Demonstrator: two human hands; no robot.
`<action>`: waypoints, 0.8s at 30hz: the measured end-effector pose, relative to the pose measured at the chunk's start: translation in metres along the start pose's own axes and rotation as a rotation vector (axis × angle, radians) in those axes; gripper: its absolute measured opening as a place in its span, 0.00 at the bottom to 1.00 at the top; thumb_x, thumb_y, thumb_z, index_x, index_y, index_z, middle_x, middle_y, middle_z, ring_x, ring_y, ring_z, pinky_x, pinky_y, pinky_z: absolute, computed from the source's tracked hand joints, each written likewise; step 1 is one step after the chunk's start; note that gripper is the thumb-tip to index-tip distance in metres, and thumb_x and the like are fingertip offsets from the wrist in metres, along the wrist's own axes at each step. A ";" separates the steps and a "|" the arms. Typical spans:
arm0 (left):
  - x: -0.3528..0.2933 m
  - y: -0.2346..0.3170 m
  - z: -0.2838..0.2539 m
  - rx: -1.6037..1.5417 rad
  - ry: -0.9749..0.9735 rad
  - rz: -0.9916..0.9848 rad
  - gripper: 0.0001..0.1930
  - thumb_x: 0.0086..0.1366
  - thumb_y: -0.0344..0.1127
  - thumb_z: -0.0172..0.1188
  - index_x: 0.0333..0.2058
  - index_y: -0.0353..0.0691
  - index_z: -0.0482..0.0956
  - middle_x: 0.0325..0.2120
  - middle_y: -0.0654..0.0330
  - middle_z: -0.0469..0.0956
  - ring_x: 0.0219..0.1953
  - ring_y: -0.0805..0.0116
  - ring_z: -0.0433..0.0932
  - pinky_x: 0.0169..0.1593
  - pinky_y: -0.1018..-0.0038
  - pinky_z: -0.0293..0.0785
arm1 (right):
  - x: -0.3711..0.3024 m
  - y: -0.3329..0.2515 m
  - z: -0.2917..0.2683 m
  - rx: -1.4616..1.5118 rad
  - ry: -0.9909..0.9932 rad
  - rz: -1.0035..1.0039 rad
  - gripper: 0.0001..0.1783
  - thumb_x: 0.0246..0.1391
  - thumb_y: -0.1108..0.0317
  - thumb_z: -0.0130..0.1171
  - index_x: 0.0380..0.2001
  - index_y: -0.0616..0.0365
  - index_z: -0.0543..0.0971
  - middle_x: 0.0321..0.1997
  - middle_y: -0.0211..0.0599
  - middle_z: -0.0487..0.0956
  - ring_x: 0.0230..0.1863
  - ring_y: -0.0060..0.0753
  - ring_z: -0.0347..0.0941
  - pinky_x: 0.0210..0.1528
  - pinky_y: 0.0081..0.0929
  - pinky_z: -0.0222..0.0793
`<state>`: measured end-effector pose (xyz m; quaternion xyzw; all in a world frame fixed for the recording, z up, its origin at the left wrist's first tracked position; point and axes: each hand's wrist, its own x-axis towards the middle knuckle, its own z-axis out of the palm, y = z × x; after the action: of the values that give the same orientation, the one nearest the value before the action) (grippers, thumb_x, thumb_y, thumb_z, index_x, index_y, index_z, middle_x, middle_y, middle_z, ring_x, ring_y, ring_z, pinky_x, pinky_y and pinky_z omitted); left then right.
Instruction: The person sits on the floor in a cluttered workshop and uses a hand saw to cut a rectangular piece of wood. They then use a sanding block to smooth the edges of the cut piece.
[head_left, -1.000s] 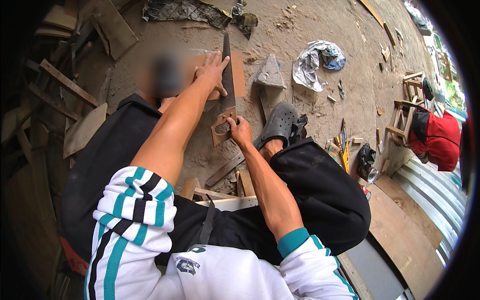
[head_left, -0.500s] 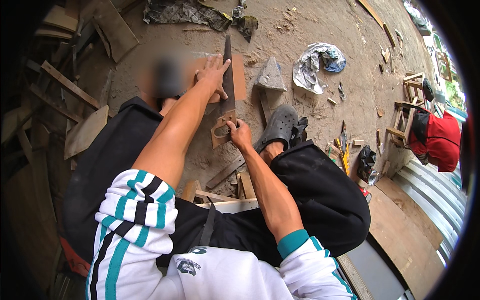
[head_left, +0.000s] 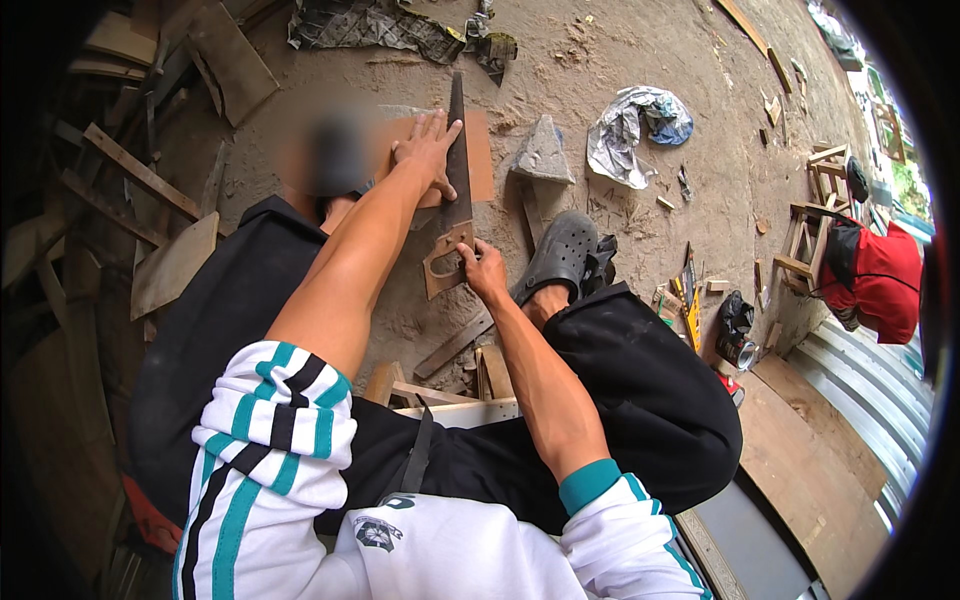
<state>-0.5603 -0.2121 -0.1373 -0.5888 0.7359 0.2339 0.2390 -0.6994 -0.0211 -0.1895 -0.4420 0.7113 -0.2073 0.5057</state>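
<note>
My left hand (head_left: 428,150) lies flat on the board (head_left: 470,160) at 12 o'clock, just left of the saw blade (head_left: 458,150) that runs across it. My right hand (head_left: 484,270) sits nearer me on the saw handle (head_left: 447,262). My sandal (head_left: 563,255) is at 1 o'clock, just right of the handle, on the dirt floor (head_left: 640,50). A wedge-shaped offcut (head_left: 543,152) lies beyond the sandal, a crumpled bag (head_left: 635,120) right of that. Scrap planks (head_left: 140,170) pile up at 9 to 10 o'clock. Small stools (head_left: 812,215) stand at 2 o'clock with a backpack (head_left: 880,275) beside them. Hand tools (head_left: 690,300) lie near 3 o'clock.
</note>
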 end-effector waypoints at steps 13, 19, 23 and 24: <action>-0.003 0.000 -0.001 -0.005 0.002 -0.001 0.72 0.33 0.60 0.80 0.71 0.66 0.36 0.74 0.66 0.30 0.75 0.55 0.33 0.62 0.41 0.63 | 0.007 0.015 0.002 0.002 -0.026 -0.020 0.21 0.58 0.55 0.59 0.46 0.59 0.81 0.46 0.57 0.80 0.49 0.56 0.76 0.52 0.42 0.69; -0.005 0.002 -0.005 -0.003 -0.025 -0.012 0.72 0.35 0.60 0.80 0.71 0.67 0.34 0.74 0.67 0.29 0.75 0.57 0.31 0.64 0.42 0.61 | 0.006 0.014 0.002 0.044 -0.026 0.014 0.21 0.58 0.55 0.60 0.47 0.59 0.81 0.46 0.57 0.80 0.50 0.56 0.76 0.52 0.41 0.69; -0.004 0.002 -0.004 0.004 -0.026 -0.014 0.72 0.35 0.60 0.79 0.71 0.67 0.34 0.74 0.67 0.28 0.75 0.57 0.31 0.64 0.42 0.61 | 0.002 0.007 0.000 0.047 -0.025 0.020 0.20 0.58 0.55 0.60 0.46 0.60 0.82 0.43 0.56 0.81 0.47 0.55 0.78 0.50 0.41 0.70; -0.004 0.002 -0.004 0.005 -0.029 -0.014 0.72 0.35 0.60 0.79 0.71 0.67 0.33 0.74 0.67 0.28 0.75 0.57 0.31 0.64 0.42 0.61 | 0.001 0.005 -0.001 0.048 -0.022 0.011 0.20 0.58 0.55 0.60 0.45 0.60 0.82 0.42 0.55 0.82 0.47 0.55 0.78 0.50 0.41 0.70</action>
<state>-0.5615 -0.2116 -0.1313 -0.5900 0.7288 0.2386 0.2527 -0.7026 -0.0192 -0.1938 -0.4283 0.7030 -0.2167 0.5248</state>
